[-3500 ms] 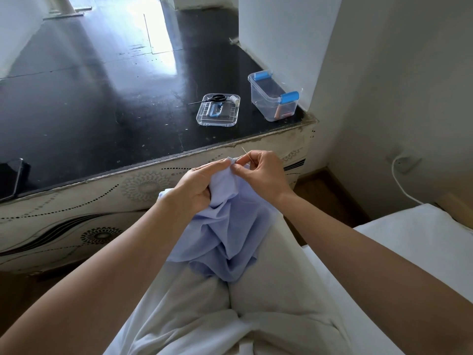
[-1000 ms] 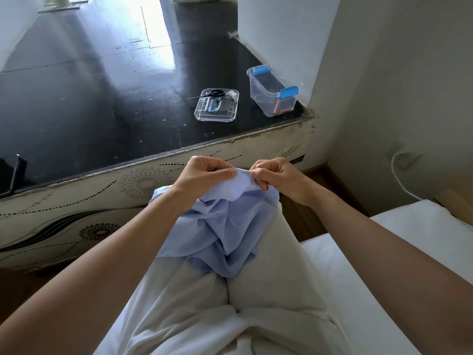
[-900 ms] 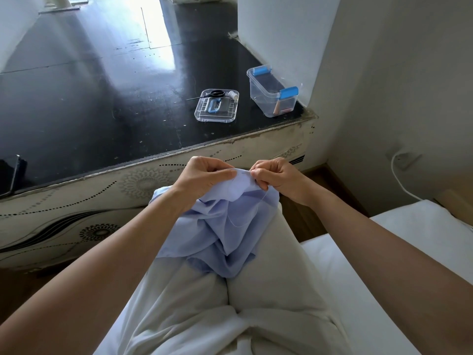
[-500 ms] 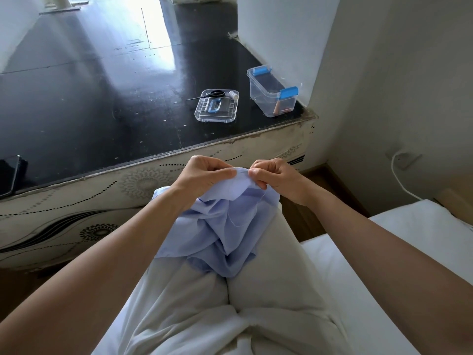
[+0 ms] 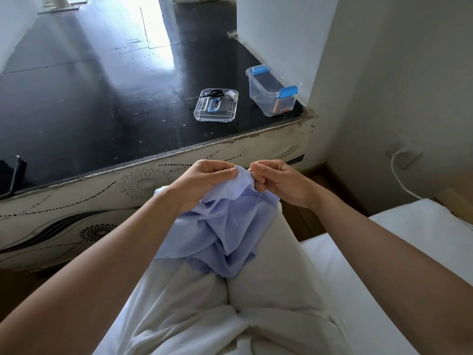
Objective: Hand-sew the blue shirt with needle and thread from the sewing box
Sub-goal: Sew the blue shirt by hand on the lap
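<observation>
left grip (image 5: 202,181), right grip (image 5: 280,180) pinch blue shirt (image 5: 217,234); thread (image 5: 259,199) dangles

Free passage over black tabletop (image 5: 89,98); lid (image 5: 202,117), sewing box (image 5: 258,91) stand right, beside wall (image 5: 276,29).

No writing, label, brand or number can be read anywhere; the clear box (image 5: 263,97) at upper right shows none legible.

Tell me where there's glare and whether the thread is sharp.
Head view: window glare washes out the far end of the dark surface; same head view, the thread is only a faint line across the blue shirt.
</observation>
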`<move>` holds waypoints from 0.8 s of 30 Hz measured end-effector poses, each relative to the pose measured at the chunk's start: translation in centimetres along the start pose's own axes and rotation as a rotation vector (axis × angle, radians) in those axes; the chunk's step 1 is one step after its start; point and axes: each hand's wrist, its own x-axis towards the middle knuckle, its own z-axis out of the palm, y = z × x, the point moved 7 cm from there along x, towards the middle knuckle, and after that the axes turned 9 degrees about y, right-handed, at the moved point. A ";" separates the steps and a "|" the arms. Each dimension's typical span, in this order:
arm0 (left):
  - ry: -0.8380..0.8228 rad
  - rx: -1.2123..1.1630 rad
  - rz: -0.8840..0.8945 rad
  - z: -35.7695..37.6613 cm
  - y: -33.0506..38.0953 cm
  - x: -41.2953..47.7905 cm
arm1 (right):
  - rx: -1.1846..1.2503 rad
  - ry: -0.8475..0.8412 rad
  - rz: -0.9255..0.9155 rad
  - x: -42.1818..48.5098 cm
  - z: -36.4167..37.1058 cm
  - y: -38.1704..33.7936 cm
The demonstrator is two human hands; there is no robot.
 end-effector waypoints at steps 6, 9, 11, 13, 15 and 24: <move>-0.058 -0.176 -0.094 0.7 -0.4 0.0 | 0.161 -0.039 0.038 0.3 0.6 0.3; -0.096 -0.335 -0.278 1.5 -1.1 -0.4 | 0.205 -0.056 0.042 0.3 1.1 0.1; -0.124 -0.387 -0.323 1.9 -1.4 -0.4 | 0.222 -0.048 0.044 0.2 1.3 -0.2; -0.143 -0.445 -0.351 2.2 -1.5 -0.3 | 0.213 -0.029 0.055 0.0 1.4 -0.4; -0.128 -0.414 -0.338 2.1 -1.5 -0.2 | 0.193 -0.015 0.066 -0.1 1.5 -0.5; -0.009 -0.288 -0.151 0.9 -0.9 0.8 | 0.143 0.150 0.017 0.2 -0.4 0.2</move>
